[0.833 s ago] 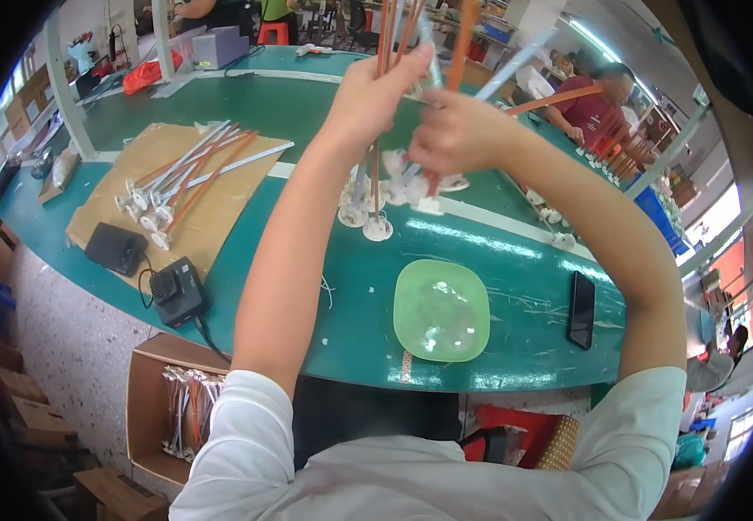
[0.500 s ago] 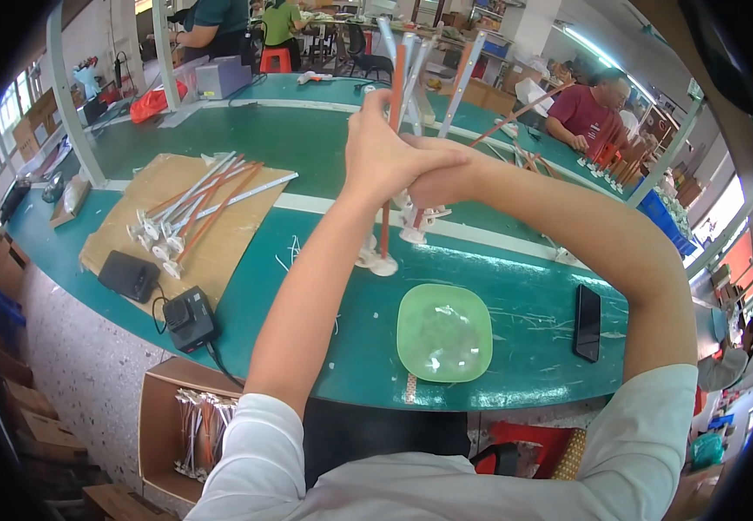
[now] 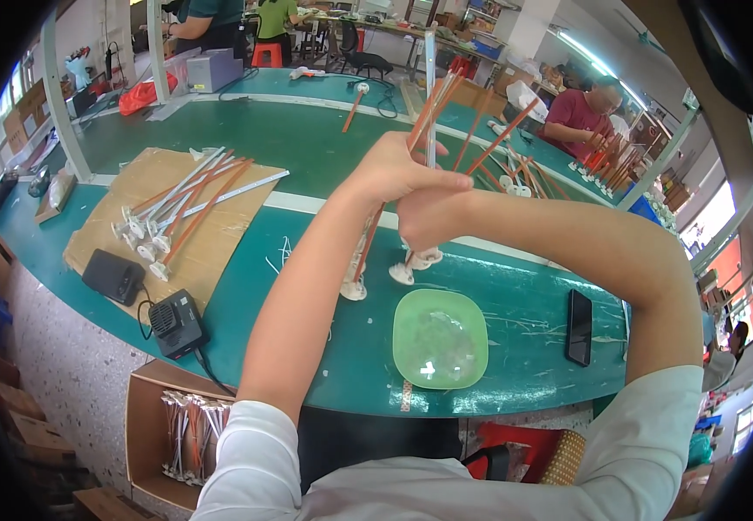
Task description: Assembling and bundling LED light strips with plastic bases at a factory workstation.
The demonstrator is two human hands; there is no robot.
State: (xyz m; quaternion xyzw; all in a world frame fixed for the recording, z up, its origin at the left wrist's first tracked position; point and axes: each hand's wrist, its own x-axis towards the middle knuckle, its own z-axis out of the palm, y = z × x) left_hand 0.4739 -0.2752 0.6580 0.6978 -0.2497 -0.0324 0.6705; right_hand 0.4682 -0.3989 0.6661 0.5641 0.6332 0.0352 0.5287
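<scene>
Well left of the grip, loose strips (image 3: 207, 210) lie on the cardboard (image 3: 220, 252), best left undisturbed. The left hand (image 3: 394, 169) is closed around upright orange and white strips (image 3: 431, 95), round white bases (image 3: 353, 290) hanging below; an even squeeze should stop them fanning. Touching it, the right hand (image 3: 433, 213) looks curled tight on more strips; keep their bases clear of the green bowl (image 3: 440, 339) on the grip's near side.

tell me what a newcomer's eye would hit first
Likely the left hand and right hand, meeting near the centre around a bunch of orange and white strips with white bases. Nearer the body, a light-green bowl stands on the green table; to the left, more strips lie on brown cardboard.
</scene>
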